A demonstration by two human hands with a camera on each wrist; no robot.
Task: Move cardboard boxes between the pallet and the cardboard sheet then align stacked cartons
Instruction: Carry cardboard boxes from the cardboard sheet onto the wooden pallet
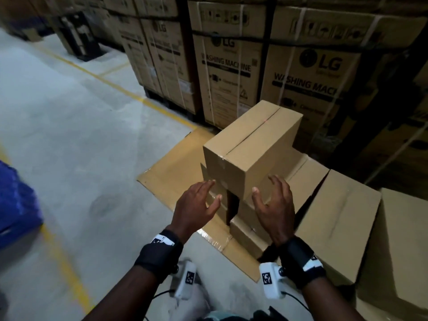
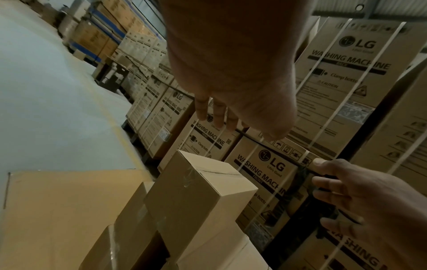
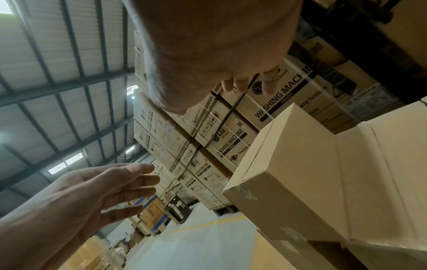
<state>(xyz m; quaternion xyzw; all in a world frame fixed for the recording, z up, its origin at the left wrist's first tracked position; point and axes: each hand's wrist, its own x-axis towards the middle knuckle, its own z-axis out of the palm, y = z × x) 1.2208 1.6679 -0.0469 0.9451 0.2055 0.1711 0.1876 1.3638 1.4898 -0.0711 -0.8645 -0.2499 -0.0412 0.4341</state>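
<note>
A plain taped carton sits skewed on top of a stack of lower cartons, which stands on a flat cardboard sheet on the floor. My left hand and right hand hover with fingers spread just in front of the top carton's near end, one at each side, apart from it and holding nothing. The left wrist view shows the top carton from its near corner, with my right hand beside it. In the right wrist view the top carton juts out over the stack.
More plain cartons stand in a row to the right. Tall strapped washing-machine boxes wall off the back. A blue pallet lies at the left edge. Concrete floor with yellow lines spreads to the left.
</note>
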